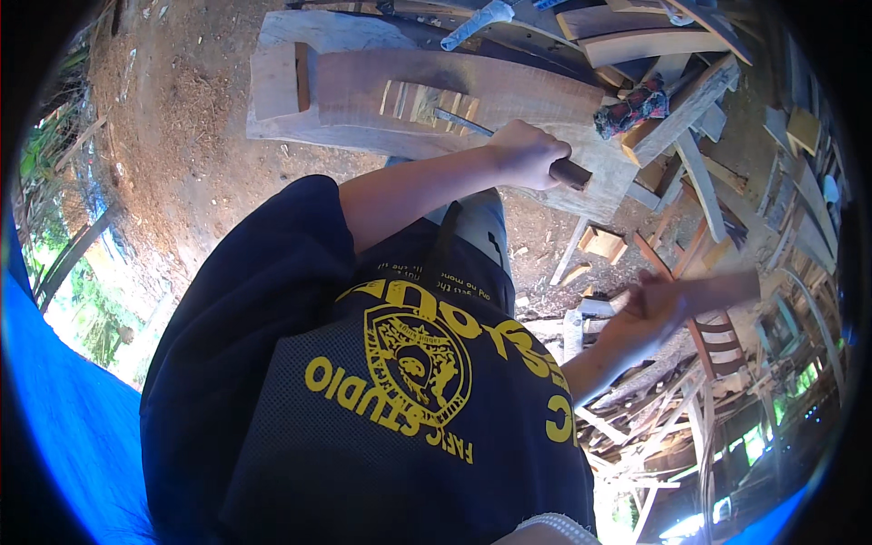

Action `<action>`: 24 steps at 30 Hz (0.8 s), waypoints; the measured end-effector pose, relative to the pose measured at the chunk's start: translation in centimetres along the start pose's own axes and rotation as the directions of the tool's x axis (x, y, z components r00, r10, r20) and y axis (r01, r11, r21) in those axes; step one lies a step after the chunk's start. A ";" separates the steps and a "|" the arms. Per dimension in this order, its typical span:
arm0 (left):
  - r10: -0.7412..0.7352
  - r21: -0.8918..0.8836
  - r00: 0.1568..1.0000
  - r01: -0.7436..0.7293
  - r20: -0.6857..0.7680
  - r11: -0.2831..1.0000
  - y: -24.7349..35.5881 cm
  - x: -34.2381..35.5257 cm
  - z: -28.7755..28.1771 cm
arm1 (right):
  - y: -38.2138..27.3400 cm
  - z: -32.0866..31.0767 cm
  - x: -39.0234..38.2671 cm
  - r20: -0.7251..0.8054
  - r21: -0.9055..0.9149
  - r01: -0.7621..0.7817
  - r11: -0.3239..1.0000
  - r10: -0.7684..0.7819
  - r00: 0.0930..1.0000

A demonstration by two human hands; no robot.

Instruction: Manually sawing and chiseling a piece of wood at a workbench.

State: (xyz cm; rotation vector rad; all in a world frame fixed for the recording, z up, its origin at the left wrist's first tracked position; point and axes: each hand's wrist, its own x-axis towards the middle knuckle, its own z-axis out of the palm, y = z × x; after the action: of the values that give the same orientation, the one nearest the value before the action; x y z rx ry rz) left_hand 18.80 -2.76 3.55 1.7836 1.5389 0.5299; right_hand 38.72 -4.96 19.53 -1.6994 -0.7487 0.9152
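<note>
My left hand (529,153) is wrapped round the handle of a chisel (570,173). Its metal blade slants left, and the tip meets a small wooden piece (422,103) with light and dark stripes. That piece lies on a broad brown plank (350,86). Out to the right, my right hand (652,307) is closed on a brown wooden block (722,289), smeared by motion. The block is apart from the chisel.
A wooden block (280,82) sits at the left end of the bench. Offcuts (649,45) and a dark red patterned bundle (631,109) crowd its right side. Scrap wood (663,409) is heaped at lower right. Shavings litter the dirt floor (182,136).
</note>
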 end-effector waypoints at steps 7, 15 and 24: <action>-0.036 0.005 0.997 0.035 0.073 0.999 -0.3 0.1 -0.3 | 2.7 0.0 -2.1 0.296 -0.432 -0.210 0.877 0.357 0.886; 0.017 -0.015 1.000 -0.017 0.021 1.000 -0.6 -0.5 -0.2 | 3.0 0.6 -2.5 -0.146 -0.028 -0.154 0.988 0.148 0.978; 0.081 -0.193 0.993 -0.097 -0.086 0.976 -1.5 -2.1 -4.1 | 4.6 -1.9 -2.0 0.036 0.062 -0.375 0.925 0.373 0.927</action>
State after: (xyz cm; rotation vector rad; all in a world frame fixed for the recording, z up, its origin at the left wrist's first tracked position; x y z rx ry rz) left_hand 14.47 -3.75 5.47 1.7020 1.4094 0.7759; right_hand 39.58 -8.87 15.91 -1.8061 -0.4043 1.2100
